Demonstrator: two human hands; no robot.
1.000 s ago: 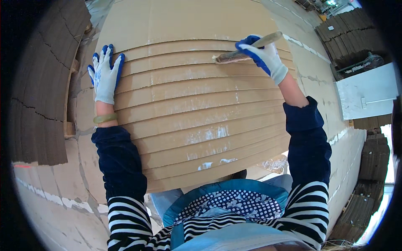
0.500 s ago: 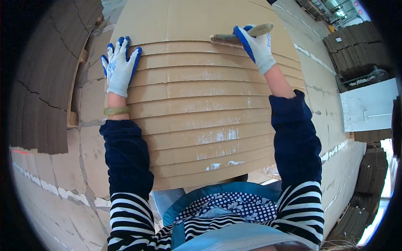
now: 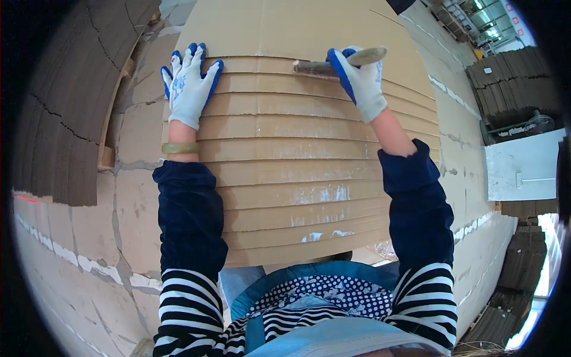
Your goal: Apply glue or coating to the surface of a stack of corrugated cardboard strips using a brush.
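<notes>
Head view, near to far: my dark blue sleeves over striped cuffs come up from the bottom edge, arms stretched out over a fanned stack of brown corrugated cardboard sheets (image 3: 285, 178), each sheet stepped back so a strip of every edge shows. Whitish glue-like smears show on the near strips, can't tell if wet. A pale green bangle (image 3: 180, 148) sits on my left wrist. My left hand (image 3: 189, 86), in a white knit glove with blue coated fingertips, lies flat, fingers spread, palm down on the far left part of the fan, pressing the strips. My right hand (image 3: 360, 83), same glove, is closed around the wooden handle of a flat brush (image 3: 333, 64); bristle end points left and touches the strip at the far edge of the fan, about level with my left hand.

To do this stroke well, I judge: keep the left palm pinning the sheets so the fan doesn't slide, hold the brush low and run it along one strip only, even pressure, no skipped patches.

Further out: brown cardboard stacks (image 3: 65, 119) at left, more bundles (image 3: 505, 77) far right, a white board (image 3: 523, 172) at right.
</notes>
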